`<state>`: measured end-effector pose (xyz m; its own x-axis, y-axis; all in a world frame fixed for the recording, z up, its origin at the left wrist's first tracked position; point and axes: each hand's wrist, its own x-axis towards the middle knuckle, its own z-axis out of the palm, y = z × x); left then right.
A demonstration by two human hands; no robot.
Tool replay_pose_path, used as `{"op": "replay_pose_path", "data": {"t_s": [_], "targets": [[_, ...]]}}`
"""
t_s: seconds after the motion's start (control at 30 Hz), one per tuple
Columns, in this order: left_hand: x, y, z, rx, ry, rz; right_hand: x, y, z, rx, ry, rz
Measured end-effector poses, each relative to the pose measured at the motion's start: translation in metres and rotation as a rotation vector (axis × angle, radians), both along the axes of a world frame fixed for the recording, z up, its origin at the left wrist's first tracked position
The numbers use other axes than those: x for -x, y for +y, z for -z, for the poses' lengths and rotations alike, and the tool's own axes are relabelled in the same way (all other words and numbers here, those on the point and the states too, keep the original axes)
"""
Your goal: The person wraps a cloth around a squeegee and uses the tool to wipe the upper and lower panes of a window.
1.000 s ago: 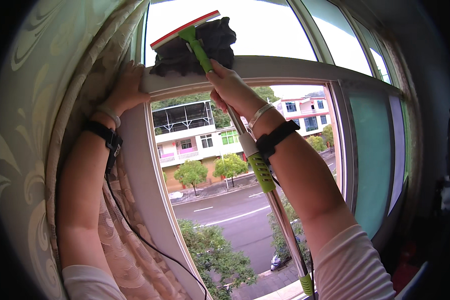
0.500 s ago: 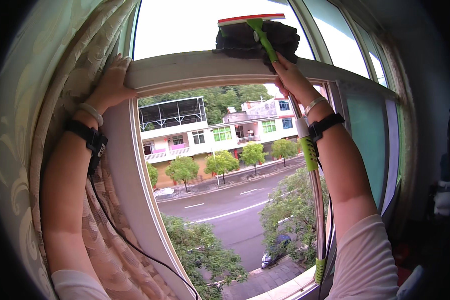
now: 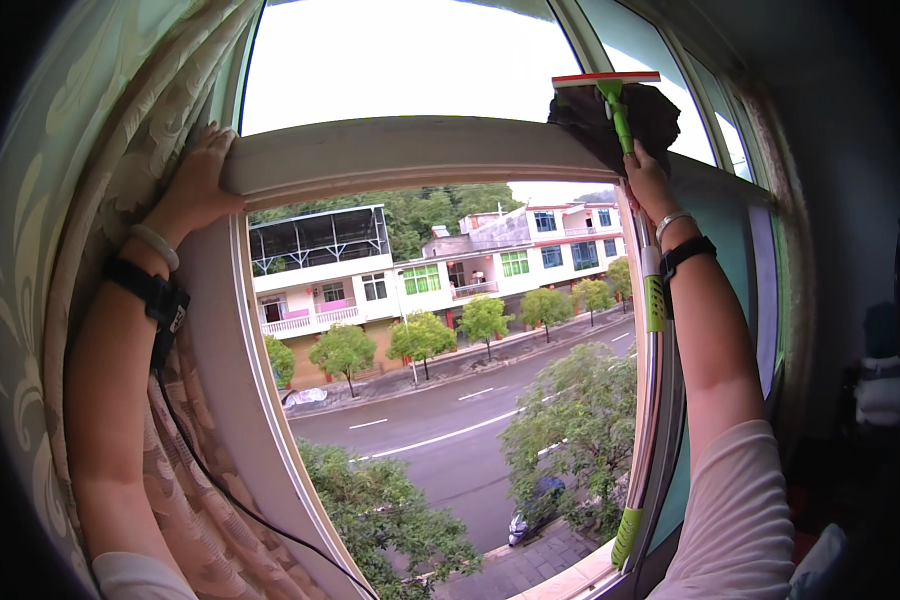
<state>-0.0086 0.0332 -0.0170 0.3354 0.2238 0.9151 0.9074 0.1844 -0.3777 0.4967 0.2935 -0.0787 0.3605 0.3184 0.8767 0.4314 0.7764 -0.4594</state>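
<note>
High up on the right, my right hand [image 3: 650, 188] is wrapped round the neck of a window squeegee [image 3: 618, 118], just below its head. The squeegee has a red-edged blade and a green neck, and a dark cloth [image 3: 665, 118] hangs bunched behind the head, over the right part of the white top rail [image 3: 390, 145]. Its long pole, with green grips [image 3: 654, 300], runs down beside my forearm along the right side of the opening. My left hand [image 3: 198, 185] lies on the upper left corner of the window frame with its fingers stretched out, holding nothing.
Patterned curtains [image 3: 120, 190] hang at the left. A black cable [image 3: 230, 490] runs down from my left wrist strap. Through the window opening show a road [image 3: 440, 440], trees [image 3: 570, 420] and buildings across the street. A green sliding pane [image 3: 722, 250] stands at the right.
My right hand has carried the squeegee and cloth to the right along the top rail. My left hand stays on the frame corner, while the whole view has shifted a little.
</note>
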Motion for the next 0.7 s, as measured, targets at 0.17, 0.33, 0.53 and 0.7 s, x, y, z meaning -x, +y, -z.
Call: {"op": "replay_pose_path", "data": {"t_s": [0.17, 0.33, 0.53, 0.7], "targets": [[-0.010, -0.001, 0.000, 0.004, 0.045, 0.034, -0.053, 0.036, -0.008, -0.148, -0.080, 0.472], [-0.005, -0.003, 0.002, -0.013, 0.024, 0.025, 0.038, -0.083, -0.002, -0.147, -0.178, -0.165], [-0.004, -0.004, 0.001, 0.008, 0.035, 0.033, 0.138, -0.156, -0.030, -0.043, -0.310, -0.991], [-0.011, -0.010, 0.007, 0.089, 0.096, 0.203, 0.224, -0.147, -0.029, -0.045, -0.545, -1.107]]}}
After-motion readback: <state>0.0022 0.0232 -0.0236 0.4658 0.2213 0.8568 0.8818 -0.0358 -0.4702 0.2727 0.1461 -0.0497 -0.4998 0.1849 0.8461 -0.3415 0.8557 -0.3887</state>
